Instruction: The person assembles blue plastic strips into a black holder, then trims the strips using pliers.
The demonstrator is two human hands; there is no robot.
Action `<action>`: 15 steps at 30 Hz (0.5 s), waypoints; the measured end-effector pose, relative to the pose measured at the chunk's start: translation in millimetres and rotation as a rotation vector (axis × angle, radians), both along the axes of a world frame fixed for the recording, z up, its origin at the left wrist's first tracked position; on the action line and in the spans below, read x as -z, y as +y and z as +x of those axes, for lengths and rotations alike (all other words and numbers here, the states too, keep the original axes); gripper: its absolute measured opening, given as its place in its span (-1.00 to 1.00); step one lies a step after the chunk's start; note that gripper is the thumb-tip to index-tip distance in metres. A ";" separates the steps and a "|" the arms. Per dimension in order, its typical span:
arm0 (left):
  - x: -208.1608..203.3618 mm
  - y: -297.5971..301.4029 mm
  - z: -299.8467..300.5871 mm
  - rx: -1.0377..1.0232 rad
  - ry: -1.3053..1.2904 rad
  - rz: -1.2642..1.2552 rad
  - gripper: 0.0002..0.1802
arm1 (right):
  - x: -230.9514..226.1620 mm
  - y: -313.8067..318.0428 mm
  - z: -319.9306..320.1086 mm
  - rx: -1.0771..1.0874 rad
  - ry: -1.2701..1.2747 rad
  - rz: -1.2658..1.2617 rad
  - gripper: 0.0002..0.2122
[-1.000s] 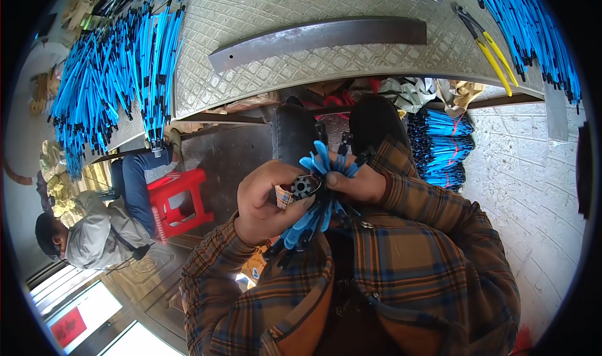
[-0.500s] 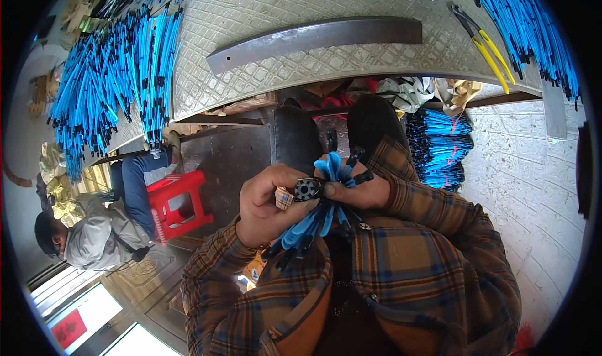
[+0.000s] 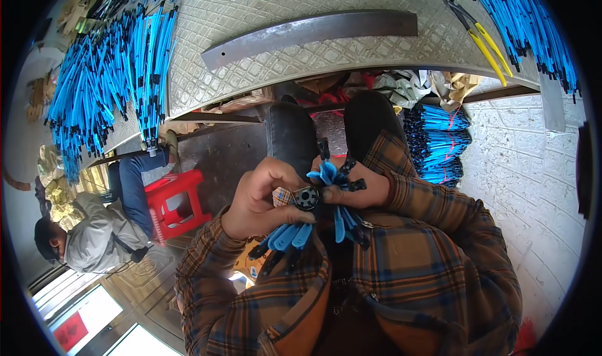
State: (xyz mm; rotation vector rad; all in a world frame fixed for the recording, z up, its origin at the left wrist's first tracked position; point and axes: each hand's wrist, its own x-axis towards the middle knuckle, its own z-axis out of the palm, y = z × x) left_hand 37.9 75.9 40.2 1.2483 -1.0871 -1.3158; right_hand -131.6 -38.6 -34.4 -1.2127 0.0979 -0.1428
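Note:
In front of my lap I hold a black round hub with slots around its rim. Several blue ribs with black ends, like those of an umbrella frame, fan out above and below it. My left hand pinches the hub's left side between thumb and fingers; a small checked wrap shows at one finger. My right hand grips the ribs just right of the hub, its thumb pressed near the rim. The ribs' inner ends are hidden behind the hub and fingers.
Ahead stands a patterned table with a curved-looking metal bar and yellow-handled pliers. Blue rib piles lie at left and right. Tied bundles sit below. Leftward are a red stool and a seated person.
The hub has moved slightly down, and the lower ribs have spread farther apart. My left hand has shifted a little left, its thumb lower on the hub. My right hand keeps its grip.

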 end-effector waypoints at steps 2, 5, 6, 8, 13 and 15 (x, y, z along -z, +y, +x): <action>-2.3 -3.6 7.4 0.063 -0.064 -0.043 -0.62 | -4.2 -1.1 -0.6 -0.013 -0.001 0.013 -0.64; -4.0 -6.2 10.1 0.192 -0.195 -0.133 -0.62 | -8.9 -1.0 -1.8 -0.035 -0.005 0.038 -0.64; -2.8 -6.5 7.1 0.143 -0.209 -0.171 -0.61 | -9.7 0.4 -2.0 0.005 0.007 0.063 -0.64; 0.1 -6.9 1.0 0.044 -0.237 -0.246 -0.61 | -11.0 3.5 -2.4 0.084 0.031 0.112 -0.64; 6.8 -4.6 -5.0 -0.036 -0.306 -0.405 -0.60 | -5.8 8.5 -2.5 0.130 0.040 0.110 -0.64; 7.4 -3.1 -6.6 -0.045 -0.347 -0.434 -0.60 | -5.2 5.5 -3.4 0.095 0.007 0.061 -0.63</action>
